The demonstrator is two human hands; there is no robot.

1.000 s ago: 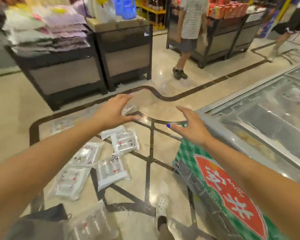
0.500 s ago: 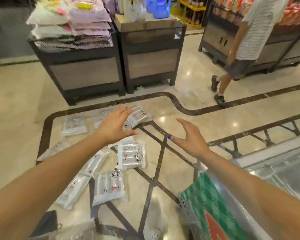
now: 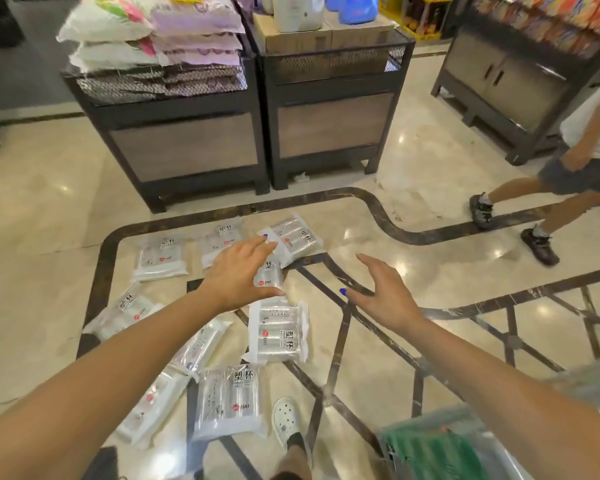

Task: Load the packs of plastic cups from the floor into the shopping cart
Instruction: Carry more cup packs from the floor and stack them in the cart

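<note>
Several clear packs of plastic cups lie scattered on the marble floor: one at centre [image 3: 279, 332], one nearer me [image 3: 230, 403], one at the back right [image 3: 297, 239], one at the back left [image 3: 160, 257]. My left hand [image 3: 238, 275] hovers above the packs with its fingers spread and holds nothing. My right hand [image 3: 383, 296] reaches out beside it, also spread and empty, over bare floor. No shopping cart shows in this view.
Two dark display stands [image 3: 329, 112] stacked with goods stand just behind the packs. A person [image 3: 534, 202] walks past at the right. A green freezer corner [image 3: 433, 452] sits at the bottom right. My white shoe [image 3: 286, 420] is near the closest pack.
The view has swung left, away from the freezer and toward the packs. Both hands have stayed outstretched and empty. The walking person has moved to the right edge.
</note>
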